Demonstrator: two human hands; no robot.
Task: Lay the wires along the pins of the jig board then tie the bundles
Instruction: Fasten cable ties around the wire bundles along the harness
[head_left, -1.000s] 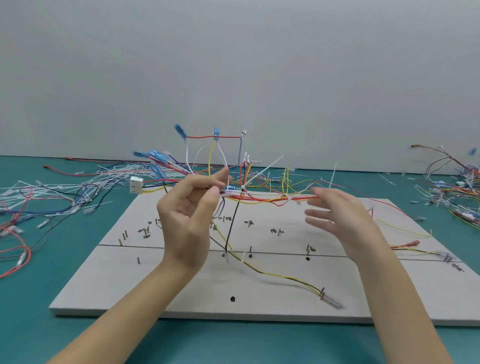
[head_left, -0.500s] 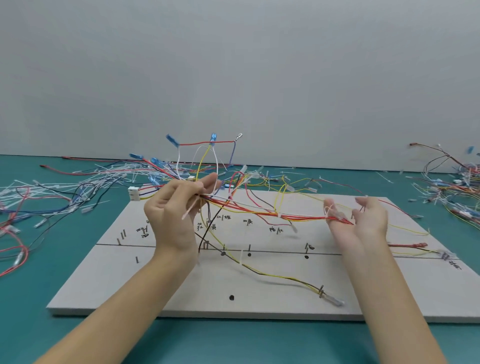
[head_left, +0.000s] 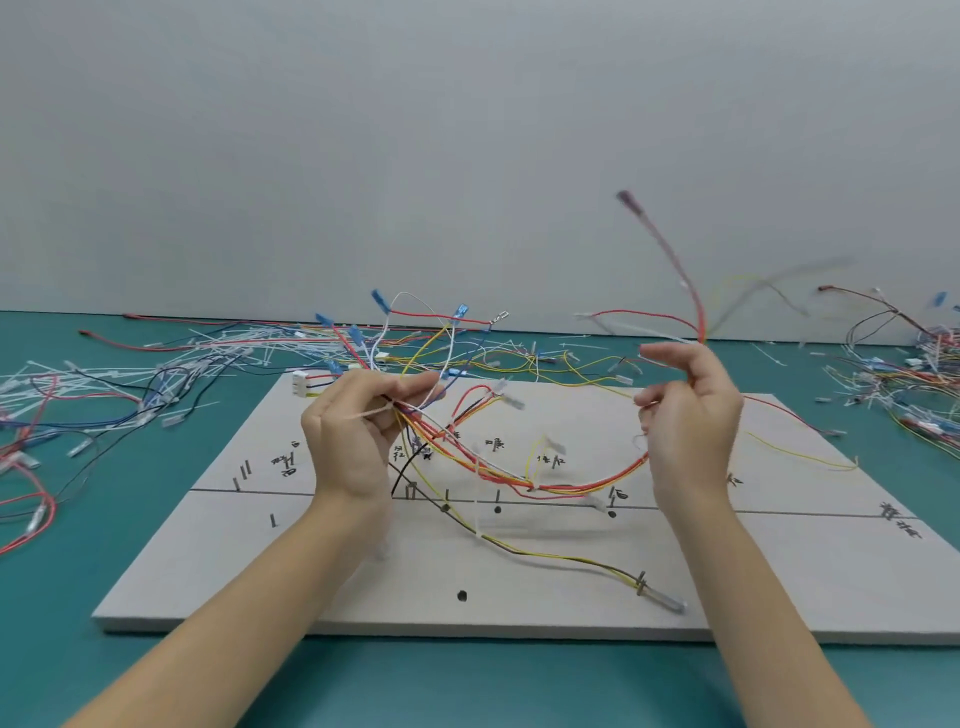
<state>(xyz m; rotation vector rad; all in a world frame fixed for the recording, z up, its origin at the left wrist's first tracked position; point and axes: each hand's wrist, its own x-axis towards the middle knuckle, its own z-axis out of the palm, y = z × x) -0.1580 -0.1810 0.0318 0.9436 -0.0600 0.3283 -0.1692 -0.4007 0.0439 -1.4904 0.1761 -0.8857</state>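
Above the jig board, left hand is pinching the wire bundle; right hand is curling around it; keep the sag taut.

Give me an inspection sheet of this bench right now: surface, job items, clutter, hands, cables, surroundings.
Surface: teal table carrying a grey jig board with metal pins, black dots and handwritten marks.
Job's things: tied wire bundle lifted off the board and sagging between both hands; a yellow and black branch trails across the board to a metal-tipped end.
Clutter: loose wires and white cable ties at the far left; another wire heap at the far right.
Grippers: left hand grips the bundle; right hand holds its other end, fingers curled.
Cables: red ends whip up blurred above the right hand.
Surroundings: plain grey wall.
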